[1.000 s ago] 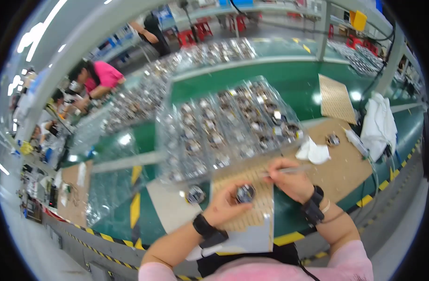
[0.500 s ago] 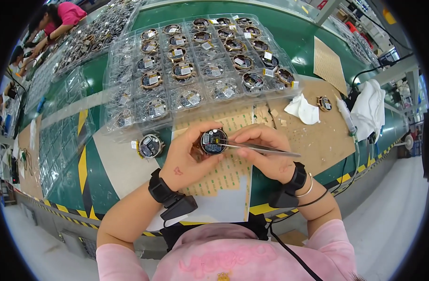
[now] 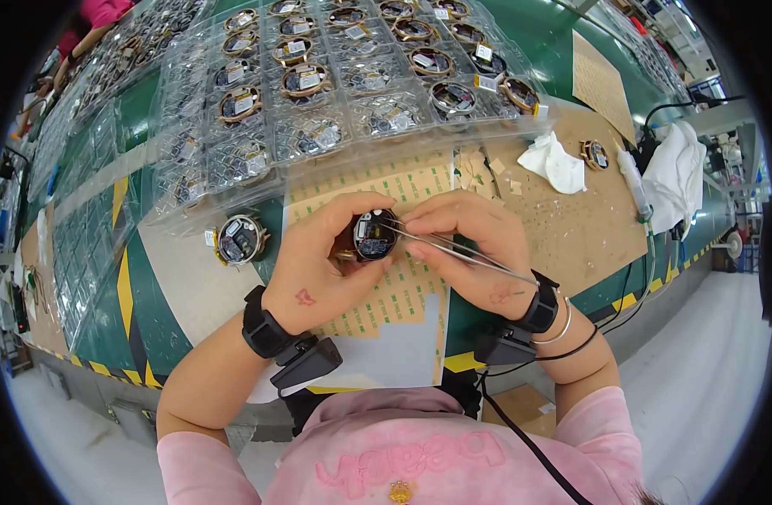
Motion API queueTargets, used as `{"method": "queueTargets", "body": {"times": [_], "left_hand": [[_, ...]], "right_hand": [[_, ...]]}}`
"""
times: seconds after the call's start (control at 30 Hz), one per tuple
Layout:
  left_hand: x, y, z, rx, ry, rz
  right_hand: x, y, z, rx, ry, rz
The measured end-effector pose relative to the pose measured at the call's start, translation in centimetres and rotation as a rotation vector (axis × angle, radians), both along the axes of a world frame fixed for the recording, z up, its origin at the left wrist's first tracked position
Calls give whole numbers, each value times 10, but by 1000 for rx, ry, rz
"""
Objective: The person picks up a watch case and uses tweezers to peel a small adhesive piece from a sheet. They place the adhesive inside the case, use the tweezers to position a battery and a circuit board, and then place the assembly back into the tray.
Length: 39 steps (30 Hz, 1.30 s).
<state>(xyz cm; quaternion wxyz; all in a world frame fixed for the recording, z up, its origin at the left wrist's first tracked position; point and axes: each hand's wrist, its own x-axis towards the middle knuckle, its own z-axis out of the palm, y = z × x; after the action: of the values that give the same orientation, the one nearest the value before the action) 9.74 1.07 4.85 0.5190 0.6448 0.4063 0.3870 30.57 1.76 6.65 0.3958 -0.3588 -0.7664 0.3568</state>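
Observation:
Between the thumb and fingers of my left hand [image 3: 323, 257] is an open round watch case [image 3: 375, 235], its dark circuit parts facing up. My right hand [image 3: 474, 248] pinches a pair of metal tweezers [image 3: 462, 251], whose tips reach to the inside of the case near its right rim. Whether the tips grip any part is too small to tell. Left of my left hand, a second watch case [image 3: 239, 239] with a silver rim and a yellow-and-white tab lies on a pale sheet. Brown paper with green print [image 3: 403, 307] lies under my hands.
Beyond my hands stands a clear compartment tray [image 3: 319, 172] with several watch cases. On the brown board [image 3: 571, 219] at right are a white cloth [image 3: 554, 162] and another watch case [image 3: 595, 154]. A syringe-like tube [image 3: 633, 181] sits by a white rag [image 3: 676, 177]. A co-worker's sleeve [image 3: 104, 12] shows at far left.
The view has shifted, so the tray sits higher in the picture. The watch case is slightly more tilted in my left hand. The tweezers' arms now appear spread apart, their tips still at the case.

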Motion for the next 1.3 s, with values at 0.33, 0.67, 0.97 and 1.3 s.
{"method": "queueTargets", "body": {"times": [0.33,0.67,0.97,1.3], "left_hand": [[6,2,-7,-103,-79,-102],[6,0,-13,-139,-159,-132],[3,2,-14,-64,-156,-106],[1,2,-22,-109,-173,-120]], "right_hand": [[17,7,-6,-438,202,15],[20,11,-11,-512,197,63],[13,5,-16,-116,68,53],[11,6,-20,5,53,21]]}}
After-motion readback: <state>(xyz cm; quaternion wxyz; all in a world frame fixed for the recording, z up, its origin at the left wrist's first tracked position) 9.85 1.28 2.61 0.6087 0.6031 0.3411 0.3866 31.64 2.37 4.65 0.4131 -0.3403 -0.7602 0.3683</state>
